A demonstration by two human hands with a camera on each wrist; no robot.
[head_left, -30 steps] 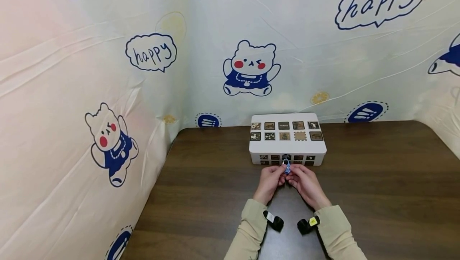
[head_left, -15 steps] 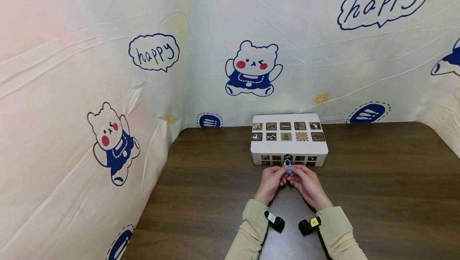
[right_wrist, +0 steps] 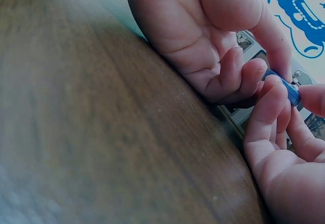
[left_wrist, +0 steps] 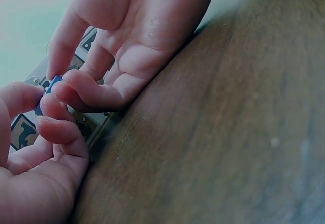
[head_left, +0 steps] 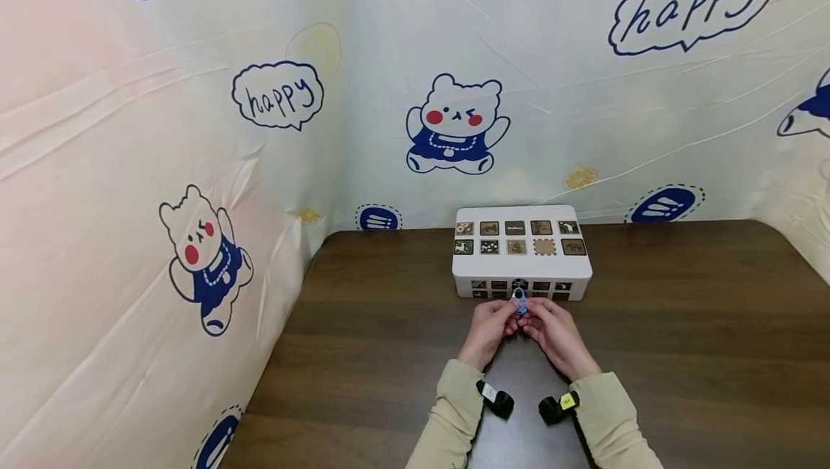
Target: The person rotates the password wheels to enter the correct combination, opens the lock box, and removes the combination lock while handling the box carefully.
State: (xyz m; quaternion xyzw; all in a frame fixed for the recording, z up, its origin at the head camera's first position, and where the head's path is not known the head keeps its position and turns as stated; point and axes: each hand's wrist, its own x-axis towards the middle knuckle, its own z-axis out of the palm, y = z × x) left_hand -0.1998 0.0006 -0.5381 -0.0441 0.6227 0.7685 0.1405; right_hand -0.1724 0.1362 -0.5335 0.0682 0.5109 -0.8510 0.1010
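Note:
A small blue padlock (head_left: 520,305) with a thin shackle is at the middle of the front side of a white box (head_left: 519,267). My left hand (head_left: 488,328) pinches the padlock from the left with thumb and fingertip. From the right, my right hand (head_left: 556,331) pinches it too, its other fingers curled beneath. In the left wrist view, a bit of the blue padlock body (left_wrist: 53,84) shows between both hands' fingertips. The right wrist view shows its blue edge (right_wrist: 293,95) between the fingers. Whether the shackle is locked cannot be told.
Small dark and tan square pictures cover the box's lid and front. It stands near the back edge of a brown wooden table (head_left: 700,325). Behind and to the left hangs a pale curtain (head_left: 363,109) with bear drawings.
The head view has shifted slightly since the first frame. Both hands keep their pinch on the padlock in front of the box, with barely any visible movement.

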